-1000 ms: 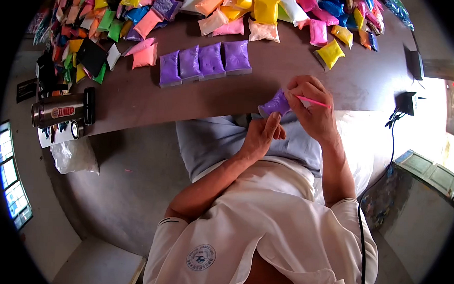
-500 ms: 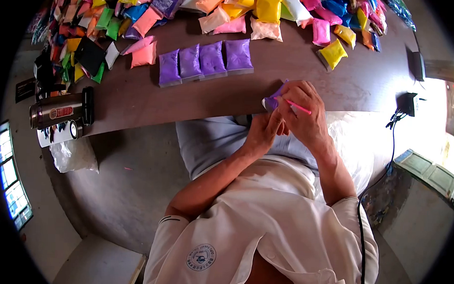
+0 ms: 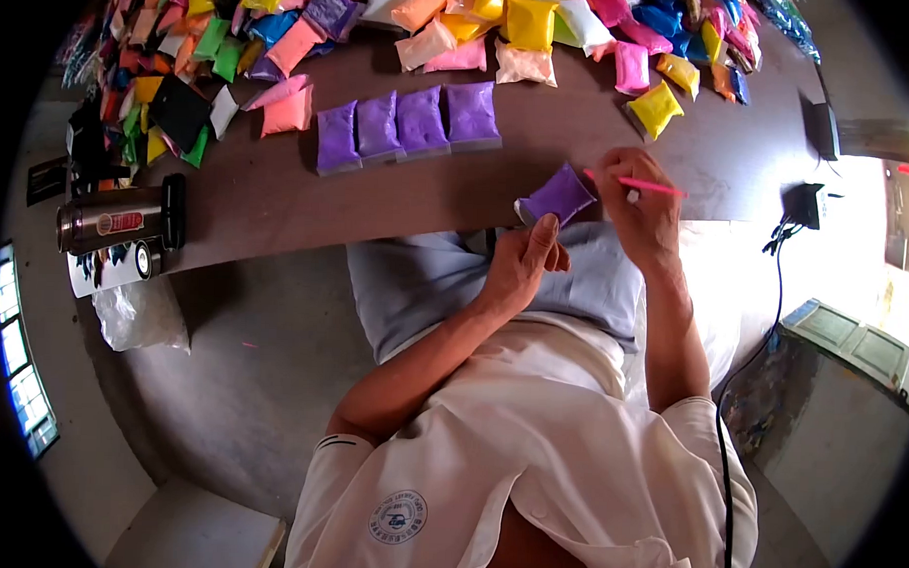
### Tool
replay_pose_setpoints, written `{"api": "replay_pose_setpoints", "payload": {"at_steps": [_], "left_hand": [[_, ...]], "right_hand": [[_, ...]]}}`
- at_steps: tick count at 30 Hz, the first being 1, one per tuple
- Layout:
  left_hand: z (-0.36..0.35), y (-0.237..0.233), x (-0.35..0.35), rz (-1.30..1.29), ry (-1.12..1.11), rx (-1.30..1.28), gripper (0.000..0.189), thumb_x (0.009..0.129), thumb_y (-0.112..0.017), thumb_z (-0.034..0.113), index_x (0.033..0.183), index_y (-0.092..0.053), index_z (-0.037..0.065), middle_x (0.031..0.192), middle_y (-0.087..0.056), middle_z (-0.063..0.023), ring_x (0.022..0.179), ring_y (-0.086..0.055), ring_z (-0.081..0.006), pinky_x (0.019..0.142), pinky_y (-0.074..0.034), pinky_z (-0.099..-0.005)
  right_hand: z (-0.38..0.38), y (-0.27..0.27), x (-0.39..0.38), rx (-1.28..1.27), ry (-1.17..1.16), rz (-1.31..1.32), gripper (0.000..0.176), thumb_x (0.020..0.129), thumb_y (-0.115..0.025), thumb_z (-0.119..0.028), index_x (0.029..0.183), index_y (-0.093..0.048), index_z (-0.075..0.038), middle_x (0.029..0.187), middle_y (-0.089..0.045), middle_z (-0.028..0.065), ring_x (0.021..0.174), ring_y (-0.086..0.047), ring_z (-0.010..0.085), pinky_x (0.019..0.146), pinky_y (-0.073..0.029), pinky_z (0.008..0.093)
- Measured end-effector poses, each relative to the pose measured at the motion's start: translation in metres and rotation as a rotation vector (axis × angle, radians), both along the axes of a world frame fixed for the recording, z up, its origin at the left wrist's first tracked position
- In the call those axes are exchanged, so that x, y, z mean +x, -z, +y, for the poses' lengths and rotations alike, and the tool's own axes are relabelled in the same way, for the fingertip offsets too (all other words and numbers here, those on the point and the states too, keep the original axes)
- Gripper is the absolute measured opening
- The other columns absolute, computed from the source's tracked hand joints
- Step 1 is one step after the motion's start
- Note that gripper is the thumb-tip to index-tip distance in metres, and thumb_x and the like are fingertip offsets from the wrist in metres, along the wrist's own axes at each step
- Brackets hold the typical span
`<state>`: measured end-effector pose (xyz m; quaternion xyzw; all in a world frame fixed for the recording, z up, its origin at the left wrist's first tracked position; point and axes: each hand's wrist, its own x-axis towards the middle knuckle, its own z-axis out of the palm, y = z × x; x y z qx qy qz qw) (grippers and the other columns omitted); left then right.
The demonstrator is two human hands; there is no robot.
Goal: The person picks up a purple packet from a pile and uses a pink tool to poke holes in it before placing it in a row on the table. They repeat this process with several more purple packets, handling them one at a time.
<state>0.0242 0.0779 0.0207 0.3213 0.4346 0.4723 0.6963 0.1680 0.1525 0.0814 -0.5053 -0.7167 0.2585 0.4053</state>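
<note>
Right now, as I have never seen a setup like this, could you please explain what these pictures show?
There is no machine here: a person works with two bare hands. One camera, worn on the head, looks forward and down, so the person's own shirt and lap fill the lower part.

The left hand holds a small purple packet at the near edge of the brown table. The right hand, beside it, grips a thin pink stick.

On the table, four purple packets lie in a row, with many colourful packets heaped along the far side. A metal flask lies at the left.
</note>
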Motion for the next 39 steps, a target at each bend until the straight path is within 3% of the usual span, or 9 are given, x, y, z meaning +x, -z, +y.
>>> {"api": "replay_pose_setpoints", "payload": {"at_steps": [4, 7, 12, 14, 20, 30, 32, 35, 39], "left_hand": [[0.002, -0.002, 0.003, 0.017, 0.013, -0.011, 0.059, 0.094, -0.042, 0.048, 0.053, -0.043, 0.005, 0.057, -0.053, -0.0085, 0.058, -0.053, -0.0146, 0.058, -0.041, -0.0274], [0.006, -0.007, 0.003, -0.002, 0.017, -0.029, 0.059, 0.094, -0.042, 0.047, 0.053, -0.042, 0.005, 0.057, -0.053, -0.0093, 0.058, -0.053, -0.0153, 0.060, -0.042, -0.0272], [0.007, -0.010, 0.004, 0.028, 0.024, 0.027, 0.059, 0.094, -0.041, 0.048, 0.053, -0.040, 0.005, 0.057, -0.054, -0.0101, 0.058, -0.053, -0.0158, 0.061, -0.042, -0.0264], [0.001, -0.003, 0.003, 0.057, 0.031, 0.032, 0.059, 0.094, -0.041, 0.048, 0.053, -0.040, 0.005, 0.057, -0.054, -0.0101, 0.058, -0.053, -0.0158, 0.060, -0.042, -0.0268], [0.004, -0.007, 0.002, 0.059, 0.034, -0.024, 0.059, 0.094, -0.039, 0.050, 0.054, -0.041, 0.006, 0.058, -0.055, -0.0098, 0.059, -0.052, -0.0153, 0.059, -0.040, -0.0282], [0.010, -0.021, 0.004, 0.012, 0.024, -0.003, 0.060, 0.093, -0.040, 0.053, 0.052, -0.040, 0.009, 0.052, -0.045, -0.0034, 0.056, -0.055, -0.0154, 0.059, -0.041, -0.0261], [0.009, -0.015, 0.003, -0.038, 0.018, -0.010, 0.058, 0.094, -0.040, 0.050, 0.051, -0.038, 0.010, 0.051, -0.045, -0.0036, 0.057, -0.054, -0.0158, 0.059, -0.040, -0.0277], [0.006, -0.009, 0.003, -0.123, 0.005, -0.051, 0.056, 0.094, -0.040, 0.048, 0.051, -0.035, 0.012, 0.050, -0.043, -0.0036, 0.058, -0.053, -0.0173, 0.058, -0.040, -0.0304], [0.009, -0.009, -0.002, -0.344, 0.066, -0.143, 0.055, 0.094, -0.039, 0.048, 0.052, -0.034, 0.014, 0.051, -0.043, -0.0049, 0.057, -0.051, -0.0192, 0.060, -0.041, -0.0331]], "right_hand": [[-0.024, 0.003, -0.007, -0.010, -0.087, 0.041, 0.011, 0.073, -0.067, -0.001, 0.076, -0.057, -0.003, 0.086, -0.059, 0.0089, 0.072, -0.057, 0.0220, 0.063, -0.046, 0.0313], [-0.025, 0.013, -0.007, 0.184, 0.003, -0.122, 0.014, 0.071, -0.067, 0.000, 0.074, -0.054, -0.004, 0.088, -0.059, 0.0090, 0.078, -0.055, 0.0276, 0.066, -0.046, 0.0356], [-0.014, 0.023, 0.005, 0.231, 0.109, -0.137, 0.015, 0.071, -0.067, 0.002, 0.075, -0.054, -0.004, 0.087, -0.059, 0.0095, 0.077, -0.056, 0.0269, 0.065, -0.046, 0.0349], [-0.015, 0.023, 0.008, 0.136, 0.172, 0.042, 0.015, 0.071, -0.068, 0.002, 0.076, -0.055, -0.004, 0.087, -0.059, 0.0094, 0.076, -0.056, 0.0264, 0.066, -0.046, 0.0343], [-0.038, 0.024, -0.014, 0.174, 0.006, 0.094, 0.015, 0.071, -0.068, 0.001, 0.076, -0.055, -0.004, 0.089, -0.060, 0.0097, 0.075, -0.056, 0.0256, 0.065, -0.046, 0.0343], [-0.017, 0.038, 0.006, 0.328, 0.227, -0.142, 0.013, 0.071, -0.068, -0.001, 0.076, -0.056, -0.005, 0.093, -0.060, 0.0101, 0.083, -0.055, 0.0274, 0.076, -0.041, 0.0365], [-0.016, 0.032, 0.011, 0.281, 0.224, -0.098, 0.011, 0.074, -0.067, -0.001, 0.077, -0.056, -0.003, 0.093, -0.061, 0.0110, 0.085, -0.057, 0.0259, 0.077, -0.043, 0.0349], [-0.025, 0.017, 0.011, -0.114, 0.063, 0.294, 0.009, 0.082, -0.064, -0.005, 0.081, -0.057, 0.001, 0.096, -0.061, 0.0125, 0.090, -0.059, 0.0208, 0.077, -0.046, 0.0297], [-0.024, 0.019, 0.005, -0.187, -0.055, 0.337, 0.010, 0.083, -0.065, -0.008, 0.081, -0.060, 0.001, 0.109, -0.060, 0.0163, 0.099, -0.057, 0.0224, 0.084, -0.044, 0.0313]]}}
